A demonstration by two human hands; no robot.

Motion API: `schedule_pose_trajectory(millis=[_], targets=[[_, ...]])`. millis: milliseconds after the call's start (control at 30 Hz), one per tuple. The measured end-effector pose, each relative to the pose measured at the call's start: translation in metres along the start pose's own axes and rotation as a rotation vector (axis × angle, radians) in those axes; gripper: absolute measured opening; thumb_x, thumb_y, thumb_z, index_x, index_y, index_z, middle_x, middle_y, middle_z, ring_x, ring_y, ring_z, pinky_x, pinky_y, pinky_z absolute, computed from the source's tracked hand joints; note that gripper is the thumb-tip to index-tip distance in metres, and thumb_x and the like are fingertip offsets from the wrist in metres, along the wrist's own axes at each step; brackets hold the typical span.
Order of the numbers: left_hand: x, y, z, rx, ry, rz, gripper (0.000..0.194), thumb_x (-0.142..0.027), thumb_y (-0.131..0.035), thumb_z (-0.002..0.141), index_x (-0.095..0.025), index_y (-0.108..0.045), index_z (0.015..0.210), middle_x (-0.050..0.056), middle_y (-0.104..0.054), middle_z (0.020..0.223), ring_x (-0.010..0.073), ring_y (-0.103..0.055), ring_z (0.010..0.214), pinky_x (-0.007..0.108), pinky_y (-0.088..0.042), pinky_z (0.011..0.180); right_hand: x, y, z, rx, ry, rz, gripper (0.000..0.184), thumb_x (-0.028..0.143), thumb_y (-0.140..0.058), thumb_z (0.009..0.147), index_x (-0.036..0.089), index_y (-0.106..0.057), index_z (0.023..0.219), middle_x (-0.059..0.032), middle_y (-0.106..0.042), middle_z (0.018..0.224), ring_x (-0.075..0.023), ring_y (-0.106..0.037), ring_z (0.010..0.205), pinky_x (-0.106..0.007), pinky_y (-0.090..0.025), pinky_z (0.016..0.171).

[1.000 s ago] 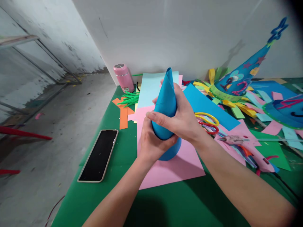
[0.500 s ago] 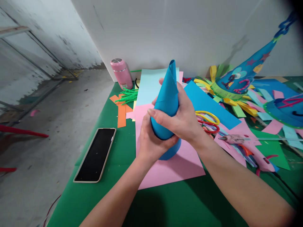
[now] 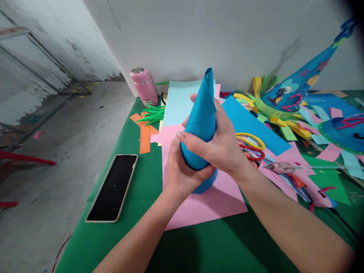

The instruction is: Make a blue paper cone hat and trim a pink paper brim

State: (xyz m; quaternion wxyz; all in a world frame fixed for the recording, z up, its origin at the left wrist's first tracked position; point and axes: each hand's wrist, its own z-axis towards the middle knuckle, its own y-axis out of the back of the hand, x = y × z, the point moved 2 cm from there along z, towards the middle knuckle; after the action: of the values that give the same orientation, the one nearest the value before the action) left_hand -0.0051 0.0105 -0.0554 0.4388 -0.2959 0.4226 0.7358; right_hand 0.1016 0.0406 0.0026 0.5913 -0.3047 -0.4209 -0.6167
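Observation:
A sheet of blue paper rolled into a cone [image 3: 201, 117] stands upright over a pink sheet [image 3: 210, 199] on the green table [image 3: 136, 227]. My left hand [image 3: 182, 176] is wrapped round the cone's wide lower end from the left and below. My right hand [image 3: 220, 146] grips the cone's middle from the right, thumb across the front. The cone's tip points up and stays open at the top. Its bottom edge touches or hovers just over the pink sheet.
A black phone [image 3: 112, 187] lies at the left. A pink bottle [image 3: 143, 86], green pipe cleaners [image 3: 152, 115] and orange strips [image 3: 144, 134] sit at the back left. Scissors [image 3: 251, 146], a glue gun [image 3: 281, 167], coloured paper sheets and a decorated blue party hat [image 3: 292, 91] fill the right.
Both hands keep the same grip on the cone. The view has shifted slightly, so the cone's tip appears a little higher and the phone further left.

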Motion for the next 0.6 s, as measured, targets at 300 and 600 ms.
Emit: schedule_pose_trajectory(millis=[300, 600], targets=[[0.0008, -0.0003, -0.0007, -0.023, -0.001, 0.007, 0.077, -0.043, -0.079, 0.052, -0.022, -0.044, 0.117, 0.005, -0.064, 0.1, 0.0248, -0.067, 0.086, 0.035, -0.055, 0.066, -0.001, -0.0006, 0.0001, -0.001, -0.009, -0.011, 0.052, 0.032, -0.068, 0.073, 0.029, -0.044, 0.119, 0.0005, -0.062, 0.106, -0.0177, -0.064, 0.084, -0.036, -0.057, 0.073], [0.0013, 0.003, 0.0065, 0.109, -0.046, -0.091, 0.076, -0.043, -0.079, 0.057, -0.021, -0.045, 0.121, 0.009, -0.061, 0.111, 0.0272, -0.063, 0.101, 0.039, -0.055, 0.079, 0.0052, 0.0013, -0.0008, -0.03, 0.0, 0.017, 0.052, 0.034, -0.072, 0.072, 0.028, -0.044, 0.116, 0.0017, -0.06, 0.095, -0.0182, -0.064, 0.083, -0.036, -0.057, 0.075]])
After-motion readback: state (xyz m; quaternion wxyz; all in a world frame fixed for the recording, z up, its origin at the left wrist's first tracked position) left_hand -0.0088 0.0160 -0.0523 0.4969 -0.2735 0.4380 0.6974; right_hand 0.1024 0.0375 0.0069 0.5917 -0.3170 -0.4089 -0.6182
